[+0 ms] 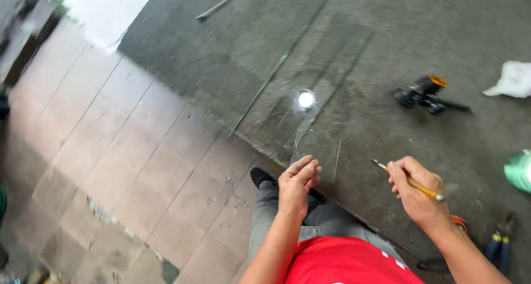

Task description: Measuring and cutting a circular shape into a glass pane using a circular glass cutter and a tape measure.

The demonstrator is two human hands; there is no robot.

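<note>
My left hand (297, 181) grips the near edge of a small clear glass piece (318, 151) that lies on a grey felt-covered table (387, 29). A large clear glass sheet (310, 68) lies on the felt beyond it and reflects a round light. My right hand (416, 192) holds a yellow-handled glass cutter (406, 180), its tip pointing left, a little to the right of the small piece.
A black and orange tool (423, 92) lies on the table at right, with a white cloth (514, 79) beyond it. A green object (520, 170) is at the right edge, pliers (500, 242) nearer me. A metal rod (214, 7) lies far away. Tiled floor (110, 151) at left carries glass shards (229, 195).
</note>
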